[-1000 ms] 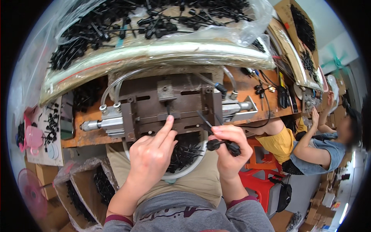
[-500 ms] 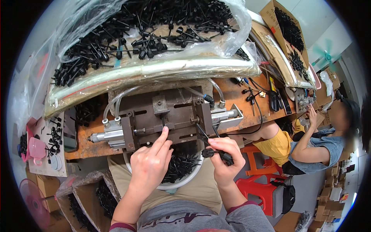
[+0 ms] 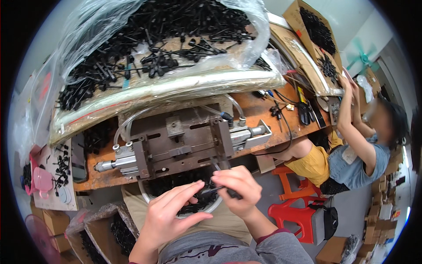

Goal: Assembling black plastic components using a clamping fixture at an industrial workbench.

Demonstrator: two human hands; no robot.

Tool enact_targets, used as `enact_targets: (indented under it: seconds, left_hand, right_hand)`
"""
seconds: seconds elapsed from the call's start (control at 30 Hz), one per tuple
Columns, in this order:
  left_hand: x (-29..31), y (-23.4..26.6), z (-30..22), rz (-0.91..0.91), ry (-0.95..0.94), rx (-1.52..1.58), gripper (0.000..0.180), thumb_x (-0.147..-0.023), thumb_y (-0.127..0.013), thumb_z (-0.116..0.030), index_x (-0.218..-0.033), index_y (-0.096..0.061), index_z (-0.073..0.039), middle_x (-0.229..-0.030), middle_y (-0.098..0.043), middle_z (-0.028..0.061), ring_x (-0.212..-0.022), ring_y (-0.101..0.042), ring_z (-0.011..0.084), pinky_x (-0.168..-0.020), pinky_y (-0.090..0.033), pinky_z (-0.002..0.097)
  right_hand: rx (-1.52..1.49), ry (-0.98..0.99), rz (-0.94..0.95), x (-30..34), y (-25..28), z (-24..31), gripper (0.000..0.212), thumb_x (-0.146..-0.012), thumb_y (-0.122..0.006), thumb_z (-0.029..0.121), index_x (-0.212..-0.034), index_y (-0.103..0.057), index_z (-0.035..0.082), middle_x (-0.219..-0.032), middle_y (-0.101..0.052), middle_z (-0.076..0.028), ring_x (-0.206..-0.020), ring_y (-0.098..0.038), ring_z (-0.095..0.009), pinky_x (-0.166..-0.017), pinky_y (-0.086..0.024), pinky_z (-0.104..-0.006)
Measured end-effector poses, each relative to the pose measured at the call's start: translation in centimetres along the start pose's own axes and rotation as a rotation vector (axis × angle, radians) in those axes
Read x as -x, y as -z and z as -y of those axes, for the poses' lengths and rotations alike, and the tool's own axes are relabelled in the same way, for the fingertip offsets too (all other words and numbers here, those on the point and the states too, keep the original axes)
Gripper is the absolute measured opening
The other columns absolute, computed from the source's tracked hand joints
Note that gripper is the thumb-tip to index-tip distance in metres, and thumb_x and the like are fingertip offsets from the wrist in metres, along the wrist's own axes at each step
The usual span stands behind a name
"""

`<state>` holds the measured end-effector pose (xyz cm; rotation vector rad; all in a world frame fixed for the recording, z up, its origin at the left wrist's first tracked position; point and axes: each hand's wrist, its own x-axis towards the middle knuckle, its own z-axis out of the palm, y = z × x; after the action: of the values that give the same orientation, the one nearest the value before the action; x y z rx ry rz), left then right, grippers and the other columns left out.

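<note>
As both hands pinch, black pin [image 3: 214, 189] lies approx horizontal, tip left

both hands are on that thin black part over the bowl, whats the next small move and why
Probably lift the thin black part up toward the metal fixture on the bench. Both the left hand and the right hand pinch it just above the white bowl of black pieces, right below the fixture's front edge, so it looks gripped and close to loading.
</note>
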<state>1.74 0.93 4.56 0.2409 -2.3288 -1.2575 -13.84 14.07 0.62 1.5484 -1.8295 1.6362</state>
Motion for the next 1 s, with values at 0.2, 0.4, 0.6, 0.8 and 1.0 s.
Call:
enact_targets:
  seconds: [0.2,0.4,0.6,0.8,1.0]
  left_hand:
    - [0.3,0.3,0.4,0.018,-0.031,0.218,0.039,-0.071,-0.085,-0.001,-0.108,-0.074,0.0,-0.099,-0.073,0.0138,-0.081,-0.071,0.0181,-0.069,-0.058,0.0262]
    - [0.3,1.3,0.1,0.172,-0.046,0.345,0.034,-0.067,-0.087,-0.002,-0.1,-0.077,0.0,-0.093,-0.074,0.0126,-0.081,-0.072,0.0209,-0.07,-0.058,0.0288]
    - [0.7,1.1,0.4,0.095,-0.115,0.342,0.038,-0.056,-0.094,-0.01,-0.088,-0.076,-0.002,-0.082,-0.073,0.0112,-0.075,-0.071,0.0195,-0.066,-0.054,0.0259]
    - [1.0,1.0,1.0,-0.082,-0.062,0.206,0.038,-0.057,-0.093,-0.007,-0.09,-0.076,-0.004,-0.086,-0.072,0.0106,-0.08,-0.071,0.0199,-0.069,-0.057,0.0276]
    - [1.5,0.5,2.2,-0.162,-0.001,0.195,0.039,-0.058,-0.089,0.004,-0.094,-0.074,0.001,-0.094,-0.069,0.0143,-0.084,-0.07,0.0198,-0.069,-0.058,0.0271]
  right_hand:
    - [0.003,0.147,0.091,0.3,-0.7,-0.2,0.039,-0.067,-0.077,-0.007,-0.105,-0.074,0.0,-0.1,-0.071,-0.012,-0.075,-0.066,-0.024,-0.064,-0.053,-0.0302]
    - [-0.15,0.067,-0.053,0.3,-1.3,-0.1,0.047,-0.074,-0.076,-0.012,-0.118,-0.061,-0.005,-0.092,-0.071,-0.014,-0.072,-0.067,-0.022,-0.062,-0.051,-0.0302]
    - [-0.232,-0.081,-0.084,0.8,0.0,-0.6,0.041,-0.078,-0.07,-0.015,-0.116,-0.057,-0.004,-0.096,-0.071,-0.017,-0.082,-0.066,-0.019,-0.072,-0.051,-0.0286]
    - [-0.406,-0.383,-0.269,0.4,2.4,-0.9,0.026,-0.082,-0.073,-0.008,-0.105,-0.064,0.0,-0.099,-0.07,-0.011,-0.092,-0.067,-0.016,-0.082,-0.053,-0.0278]
    - [-0.592,-0.394,-0.514,-1.1,5.7,-2.4,0.023,-0.083,-0.068,-0.014,-0.099,-0.058,0.0,-0.106,-0.066,-0.015,-0.101,-0.064,-0.019,-0.082,-0.054,-0.0288]
